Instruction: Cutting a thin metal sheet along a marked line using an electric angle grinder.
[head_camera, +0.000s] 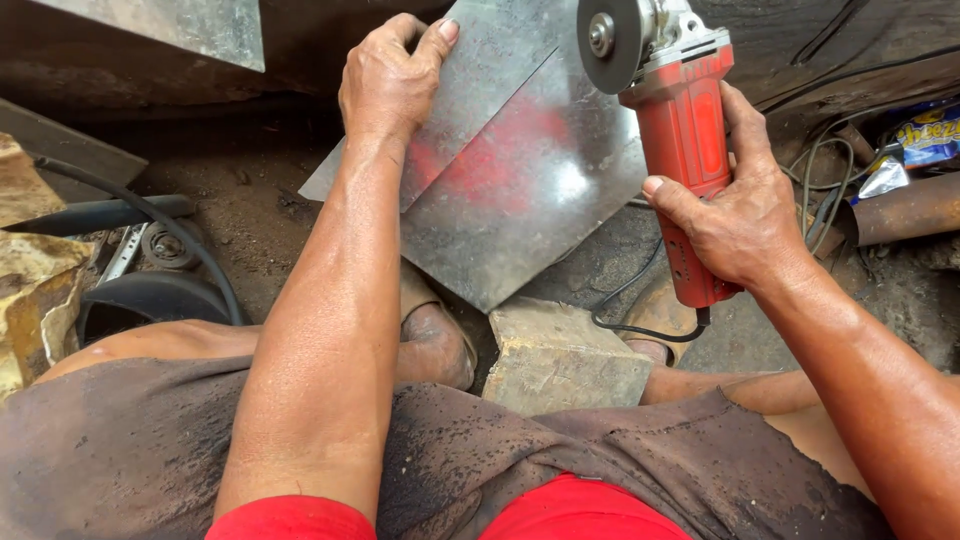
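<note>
The left hand (392, 82) grips the top edge of a shiny metal sheet (520, 190), with the fingers curled over the rim. The sheet sits in the middle of the view, tilted, with one corner pointing down at 6 o'clock toward a wood block (560, 355). It seems to have a fold line running across it, and the red of the tool shines back off it.

The right hand (745, 215) is wrapped tight around the body of a red angle grinder (690, 150). The grinder is at 3 o'clock from the sheet, just beside its right edge. Its round grey disc (610, 42) sits at the top, at 1 o'clock from the sheet's middle. A black cord (630, 320) loops from the grinder's bottom end across the dirt floor (250, 210).

A black hose (190, 250) lies well apart at 9 o'clock.
</note>
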